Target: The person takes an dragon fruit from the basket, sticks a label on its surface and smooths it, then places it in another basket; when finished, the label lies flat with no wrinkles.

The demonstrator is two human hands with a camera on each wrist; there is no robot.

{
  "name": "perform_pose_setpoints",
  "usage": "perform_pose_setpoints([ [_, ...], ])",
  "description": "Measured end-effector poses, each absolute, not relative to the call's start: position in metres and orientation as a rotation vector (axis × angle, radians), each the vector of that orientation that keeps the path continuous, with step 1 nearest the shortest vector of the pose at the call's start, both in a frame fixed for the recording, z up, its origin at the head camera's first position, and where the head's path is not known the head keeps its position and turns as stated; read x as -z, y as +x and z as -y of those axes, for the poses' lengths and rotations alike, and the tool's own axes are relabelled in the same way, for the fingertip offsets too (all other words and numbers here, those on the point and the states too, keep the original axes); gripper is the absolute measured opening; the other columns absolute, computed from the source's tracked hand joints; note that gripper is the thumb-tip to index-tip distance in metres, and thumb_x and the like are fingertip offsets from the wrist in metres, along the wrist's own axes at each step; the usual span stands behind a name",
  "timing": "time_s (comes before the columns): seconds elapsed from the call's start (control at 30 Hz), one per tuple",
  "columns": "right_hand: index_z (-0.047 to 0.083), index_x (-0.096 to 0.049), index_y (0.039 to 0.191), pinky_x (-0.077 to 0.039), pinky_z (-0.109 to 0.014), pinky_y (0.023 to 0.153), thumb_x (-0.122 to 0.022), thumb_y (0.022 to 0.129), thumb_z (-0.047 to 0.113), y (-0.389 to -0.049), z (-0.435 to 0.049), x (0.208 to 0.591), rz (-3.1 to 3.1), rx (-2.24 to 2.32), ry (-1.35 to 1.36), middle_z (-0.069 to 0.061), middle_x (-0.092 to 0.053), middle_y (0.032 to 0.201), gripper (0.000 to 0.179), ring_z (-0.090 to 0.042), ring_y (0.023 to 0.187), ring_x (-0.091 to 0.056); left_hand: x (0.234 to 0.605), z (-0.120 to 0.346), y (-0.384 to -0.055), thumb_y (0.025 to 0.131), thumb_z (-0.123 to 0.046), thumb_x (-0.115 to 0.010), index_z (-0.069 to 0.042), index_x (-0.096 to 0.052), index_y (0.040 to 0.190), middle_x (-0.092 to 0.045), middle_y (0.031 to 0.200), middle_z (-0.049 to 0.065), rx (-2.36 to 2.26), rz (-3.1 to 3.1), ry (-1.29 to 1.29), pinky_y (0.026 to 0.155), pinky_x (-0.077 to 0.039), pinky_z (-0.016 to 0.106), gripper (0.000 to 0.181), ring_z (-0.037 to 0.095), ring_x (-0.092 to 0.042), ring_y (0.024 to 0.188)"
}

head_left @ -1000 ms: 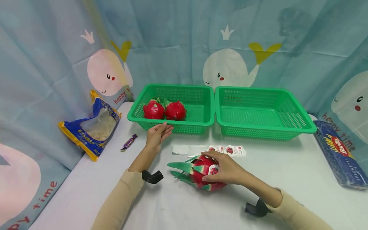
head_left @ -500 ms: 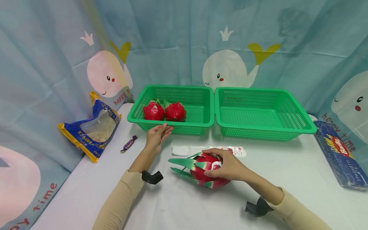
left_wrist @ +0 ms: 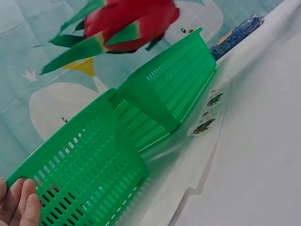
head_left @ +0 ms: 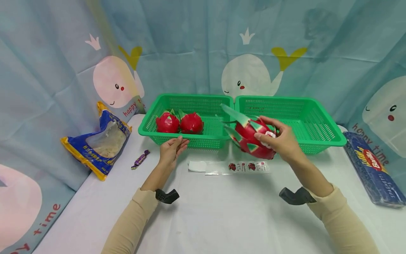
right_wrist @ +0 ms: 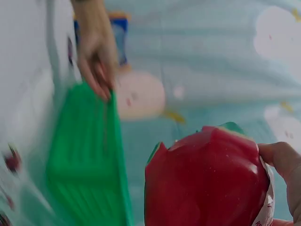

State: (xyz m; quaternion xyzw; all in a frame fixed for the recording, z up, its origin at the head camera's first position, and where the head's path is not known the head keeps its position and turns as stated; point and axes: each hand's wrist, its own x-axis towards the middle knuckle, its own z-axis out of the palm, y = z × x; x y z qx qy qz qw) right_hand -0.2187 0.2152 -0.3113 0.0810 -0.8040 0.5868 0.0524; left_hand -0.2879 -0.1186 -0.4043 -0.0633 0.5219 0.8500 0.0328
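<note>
My right hand (head_left: pixel 283 139) grips a red dragon fruit (head_left: pixel 250 135) with long green leaf tips and a white round sticker. It hangs above the table, in front of where the two green baskets meet. From the right wrist view, the red skin of this fruit fills the lower right, the thumb at its side. My left hand (head_left: pixel 171 151) pinches the front rim of the left green basket (head_left: pixel 219 138), fingers against the outer wall in the left wrist view. Two smaller dragon fruits (head_left: pixel 168 122) lie side by side in that basket.
The right green basket (head_left: pixel 320 143) stands beside the left one. A strip of dragon fruit stickers (head_left: pixel 219 168) lies in front of them. On the left are a purple-wrapped candy (head_left: pixel 140 159) and a blue-yellow bag (head_left: pixel 108 139); a blue spaghetti pack (head_left: pixel 374 169) lies at right.
My right hand has lifted the dragon fruit off the table, up and toward the baskets, uncovering the sticker strip. My left hand stays at the basket rim.
</note>
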Motion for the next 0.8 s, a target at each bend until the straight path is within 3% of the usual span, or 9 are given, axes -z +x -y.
perform_pose_setpoints([
  [0.17, 0.014, -0.042, 0.138, -0.051, -0.010, 0.065, -0.066, 0.084, 0.026, -0.248, -0.252, 0.302, 2.327, -1.657, 0.043, 0.015, -0.045, 0.111, 0.060, -0.007, 0.097, -0.046, 0.405, 0.119, -0.287, 0.089, -0.018, -0.059, -0.001, -0.060, 0.097, -0.071, 0.083, 0.003, -2.608, -1.610, -0.212, 0.080, -0.053, 0.025, 0.019, 0.012, -0.069, 0.080],
  [0.33, 0.017, -0.039, 0.140, -0.047, -0.006, 0.064, -0.068, 0.081, 0.039, -0.277, -0.295, 0.310, 2.330, -1.521, -0.246, 0.018, -0.042, 0.109, 0.069, -0.004, 0.098, -0.042, 0.404, 0.119, -0.284, 0.090, -0.017, -0.058, 0.002, -0.059, 0.101, -0.071, 0.083, 0.003, -2.612, -1.632, -0.219, 0.084, -0.051, 0.028, 0.022, 0.013, -0.069, 0.082],
  [0.4, 0.021, -0.034, 0.142, -0.049, -0.011, 0.072, -0.066, 0.079, 0.047, -0.287, -0.312, 0.316, 2.384, -1.492, -0.375, 0.009, -0.043, 0.122, 0.076, -0.009, 0.106, -0.042, 0.402, 0.118, -0.282, 0.090, -0.016, -0.057, 0.003, -0.059, 0.100, -0.071, 0.082, 0.003, -2.620, -1.637, -0.223, 0.084, -0.050, 0.029, 0.021, 0.014, -0.069, 0.082],
  [0.47, 0.021, -0.029, 0.145, -0.052, -0.025, 0.085, -0.062, 0.078, 0.054, -0.293, -0.328, 0.321, 2.437, -1.488, -0.480, -0.005, -0.037, 0.138, 0.082, -0.020, 0.118, -0.041, 0.401, 0.116, -0.281, 0.090, -0.014, -0.057, 0.003, -0.059, 0.098, -0.071, 0.081, 0.003, -2.626, -1.636, -0.211, 0.084, -0.051, 0.028, 0.020, 0.014, -0.069, 0.081],
  [0.6, 0.012, -0.021, 0.147, -0.039, -0.050, 0.102, -0.056, 0.078, 0.059, -0.301, -0.356, 0.332, 2.552, -1.405, -0.613, -0.021, -0.018, 0.150, 0.090, -0.039, 0.132, -0.030, 0.401, 0.113, -0.283, 0.090, -0.014, -0.058, 0.000, -0.062, 0.092, -0.071, 0.081, 0.003, -2.644, -1.615, -0.185, 0.079, -0.053, 0.025, 0.014, 0.013, -0.069, 0.079],
  [0.7, 0.004, -0.020, 0.146, -0.039, -0.051, 0.101, -0.053, 0.081, 0.058, -0.306, -0.369, 0.340, 2.645, -1.300, -0.693, -0.027, -0.018, 0.148, 0.091, -0.043, 0.131, -0.028, 0.404, 0.113, -0.286, 0.088, -0.014, -0.061, -0.002, -0.064, 0.087, -0.071, 0.079, 0.004, -2.679, -1.611, -0.202, 0.074, -0.055, 0.023, 0.012, 0.013, -0.069, 0.077],
  [0.8, -0.001, -0.022, 0.144, -0.045, -0.048, 0.090, -0.051, 0.083, 0.055, -0.310, -0.376, 0.345, 2.726, -1.194, -0.744, -0.032, -0.023, 0.143, 0.088, -0.044, 0.126, -0.031, 0.406, 0.113, -0.288, 0.086, -0.014, -0.064, -0.003, -0.064, 0.083, -0.071, 0.077, 0.003, -2.707, -1.617, -0.235, 0.073, -0.055, 0.022, 0.012, 0.012, -0.069, 0.075],
])
